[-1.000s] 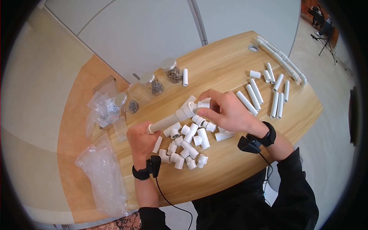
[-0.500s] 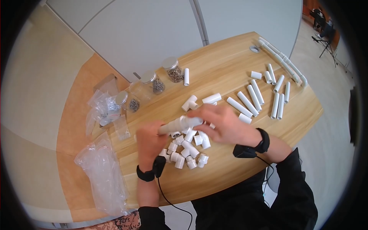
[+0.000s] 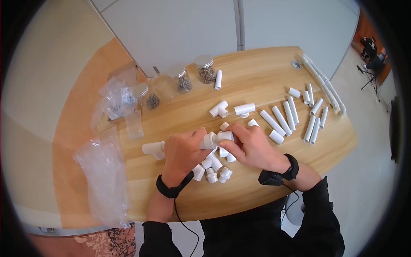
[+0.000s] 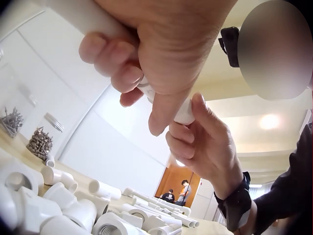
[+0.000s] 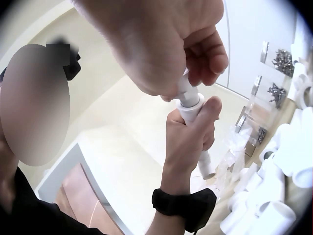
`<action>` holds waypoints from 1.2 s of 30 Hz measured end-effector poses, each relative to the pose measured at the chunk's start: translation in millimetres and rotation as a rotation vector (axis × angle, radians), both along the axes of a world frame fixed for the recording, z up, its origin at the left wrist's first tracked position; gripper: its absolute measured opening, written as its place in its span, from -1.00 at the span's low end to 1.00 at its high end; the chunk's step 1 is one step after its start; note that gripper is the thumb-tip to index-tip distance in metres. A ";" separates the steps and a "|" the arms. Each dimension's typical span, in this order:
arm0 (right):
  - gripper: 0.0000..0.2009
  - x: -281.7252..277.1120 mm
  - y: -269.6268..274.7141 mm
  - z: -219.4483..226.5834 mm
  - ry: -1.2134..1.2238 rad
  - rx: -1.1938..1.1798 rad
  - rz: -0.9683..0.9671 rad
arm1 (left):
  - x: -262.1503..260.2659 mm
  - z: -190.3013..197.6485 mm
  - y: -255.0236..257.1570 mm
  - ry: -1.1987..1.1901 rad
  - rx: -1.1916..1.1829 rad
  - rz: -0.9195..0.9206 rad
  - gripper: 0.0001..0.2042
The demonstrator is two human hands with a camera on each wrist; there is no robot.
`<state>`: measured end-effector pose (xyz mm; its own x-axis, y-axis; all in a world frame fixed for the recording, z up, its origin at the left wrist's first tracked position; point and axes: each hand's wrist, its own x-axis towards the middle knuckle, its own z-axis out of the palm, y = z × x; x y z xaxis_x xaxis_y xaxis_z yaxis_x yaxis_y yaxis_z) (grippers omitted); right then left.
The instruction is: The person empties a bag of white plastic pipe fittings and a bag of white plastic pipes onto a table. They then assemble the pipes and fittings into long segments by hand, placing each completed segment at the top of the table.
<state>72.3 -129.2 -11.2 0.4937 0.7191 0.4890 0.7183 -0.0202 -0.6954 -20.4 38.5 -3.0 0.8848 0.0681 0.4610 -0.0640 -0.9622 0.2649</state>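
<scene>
My left hand (image 3: 182, 152) wraps round a white plastic pipe assembly over the table. Past its outer side sticks a white tee-shaped end (image 3: 154, 150). On the inner side a ringed white coupling (image 3: 209, 140) shows between the hands. My right hand (image 3: 252, 147) pinches a white fitting (image 3: 224, 136) at the other end, in line with the coupling. From the right wrist view, the collar (image 5: 190, 108) sits just above the left thumb. Below the hands lies a pile of white fittings (image 3: 211, 162), partly hidden by them.
Two tees (image 3: 219, 109) (image 3: 245, 109) lie behind the hands. Cut white pipes (image 3: 274, 122) spread to the right, with a longer joined pipe (image 3: 323, 81) at the far edge. Lidded jars of screws (image 3: 205, 70) stand at the back. Clear plastic bags (image 3: 102, 180) cover the left side.
My left hand has moved along the pipe from its outer end towards the coupling, so the tee end now sticks out. The right hand stays on its fitting. The head view has shifted.
</scene>
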 end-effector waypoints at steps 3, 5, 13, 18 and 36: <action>-0.78 7.1 -0.8 -0.2 0.028 -0.085 -0.009 | 1.6 -1.2 -1.4 -0.030 0.002 0.009 -0.74; -0.79 11.3 -0.1 2.6 0.061 -0.155 0.013 | 2.3 -1.7 -0.4 -0.024 0.039 -0.006 -0.73; -0.74 2.5 1.6 9.0 0.120 -0.007 0.102 | 1.0 3.8 4.8 -0.018 -0.002 0.029 -0.74; -0.77 26.0 -3.1 -1.8 0.132 -0.240 0.132 | 2.1 -0.3 5.0 0.000 0.056 0.025 -0.75; -0.75 16.4 3.8 -7.2 -0.304 0.022 0.090 | 5.4 -3.9 8.1 0.138 -0.068 0.010 -0.62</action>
<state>88.8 -125.4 -18.4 0.2569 0.7411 0.6203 0.8917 0.0658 -0.4479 -15.0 46.6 -6.9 0.9387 0.1041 0.3287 -0.0129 -0.9420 0.3353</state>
